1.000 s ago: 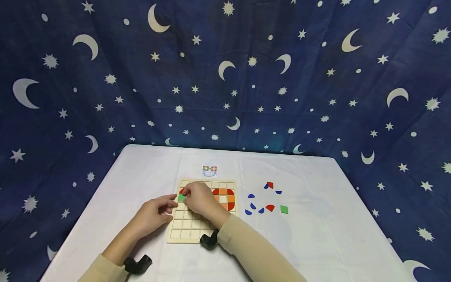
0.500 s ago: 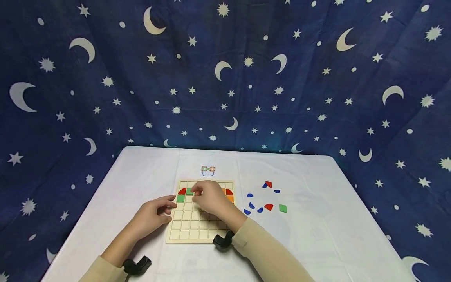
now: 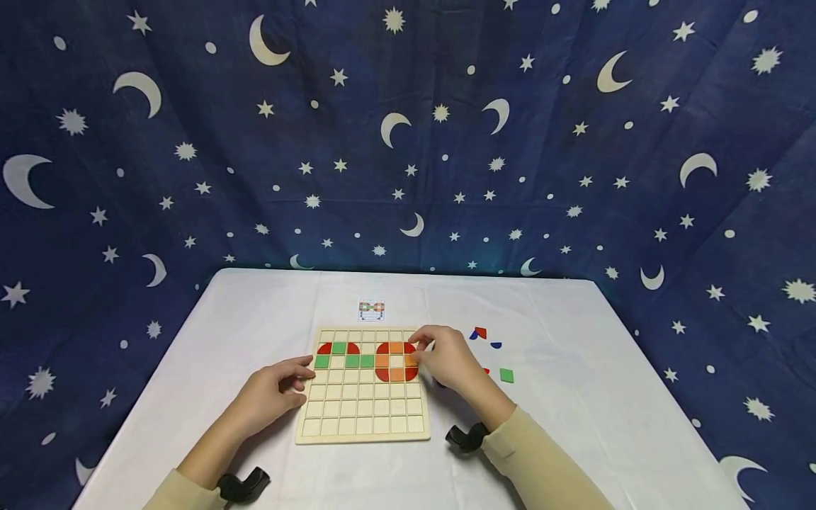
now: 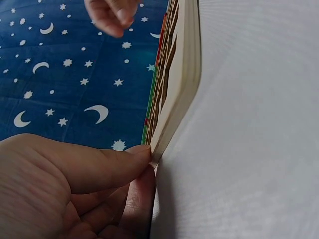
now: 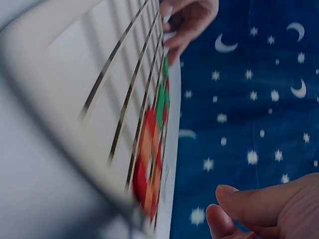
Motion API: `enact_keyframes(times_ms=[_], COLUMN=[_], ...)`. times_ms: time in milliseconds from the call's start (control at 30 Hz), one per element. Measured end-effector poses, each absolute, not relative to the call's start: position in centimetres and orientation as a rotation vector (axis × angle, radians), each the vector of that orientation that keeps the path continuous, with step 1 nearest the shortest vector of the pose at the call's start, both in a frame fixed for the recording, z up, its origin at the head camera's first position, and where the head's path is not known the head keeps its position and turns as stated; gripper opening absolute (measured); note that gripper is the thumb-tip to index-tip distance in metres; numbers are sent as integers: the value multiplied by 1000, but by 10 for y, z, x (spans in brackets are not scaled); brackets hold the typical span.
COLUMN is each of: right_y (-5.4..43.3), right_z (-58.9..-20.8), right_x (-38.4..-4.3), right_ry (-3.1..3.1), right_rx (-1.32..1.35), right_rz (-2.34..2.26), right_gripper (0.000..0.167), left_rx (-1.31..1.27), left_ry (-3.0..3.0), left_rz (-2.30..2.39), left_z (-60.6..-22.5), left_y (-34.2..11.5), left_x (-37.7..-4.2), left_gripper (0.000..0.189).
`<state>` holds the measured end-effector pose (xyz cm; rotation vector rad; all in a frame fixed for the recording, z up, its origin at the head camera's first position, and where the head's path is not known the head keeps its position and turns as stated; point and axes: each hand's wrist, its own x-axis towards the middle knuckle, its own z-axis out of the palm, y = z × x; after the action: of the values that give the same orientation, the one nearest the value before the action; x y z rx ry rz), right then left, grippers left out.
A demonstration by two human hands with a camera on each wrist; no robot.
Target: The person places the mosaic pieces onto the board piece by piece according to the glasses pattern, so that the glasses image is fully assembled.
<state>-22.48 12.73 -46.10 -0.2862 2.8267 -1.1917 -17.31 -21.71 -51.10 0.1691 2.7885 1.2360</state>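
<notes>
A wooden grid board (image 3: 363, 428) lies on the white table. Red and green pieces (image 3: 338, 348) sit in its upper left cells, and a ring of red and orange pieces (image 3: 397, 374) in its upper right. My left hand (image 3: 273, 393) touches the board's left edge with thumb and fingertips, the thumb tip right at the rim in the left wrist view. Over the board's upper right edge is my right hand (image 3: 446, 360), thumb and forefinger loosely bent. Nothing shows between those fingers in the right wrist view.
A small printed pattern card (image 3: 372, 310) lies behind the board. Loose pieces are to the right: a green square (image 3: 506, 375), a red piece (image 3: 481, 332) and a blue half-round (image 3: 496, 346); others are partly hidden behind my right hand. A dark-blue star-and-moon cloth (image 3: 408, 142) hangs behind.
My right hand has moved right from the board's upper left to its right edge, uncovering green and red pieces in the cells. My left hand has stayed at the left edge.
</notes>
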Motion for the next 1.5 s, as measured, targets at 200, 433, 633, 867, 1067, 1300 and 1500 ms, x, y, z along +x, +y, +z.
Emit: enact_keyframes(times_ms=[200,433,633,867,1067,1300,1500], right_y=[165,206,236,251,250,247,245], right_z=[-469,-479,-485,-491,-496,-496,-489], right_x=[-233,-249,-265,-282,-292,-292,-287], right_ry=[2918,2951,2974,2991,2987,2974,2978], right_rx=[-149,-57,15,58,57,45,56], right_rz=[-1115,-1064,-996,-866,-812,-768,-764], right_gripper=[21,22,25,27,22,16,18], left_rx=[166,162,159,158,153,151,154], left_ry=[2793,2780,2764,2756,2762,2767,2772], left_rz=[1228,1245,1262,1274,1277,1268,1258], left_z=[-511,-512,-513,-512,-512,-515,-516], left_y=[-220,-220,-219,-217,-218,-220,-220], left_x=[-172,-171,-170,-172,-174,-173,-175], left_gripper=[37,37,37,37,37,37,37])
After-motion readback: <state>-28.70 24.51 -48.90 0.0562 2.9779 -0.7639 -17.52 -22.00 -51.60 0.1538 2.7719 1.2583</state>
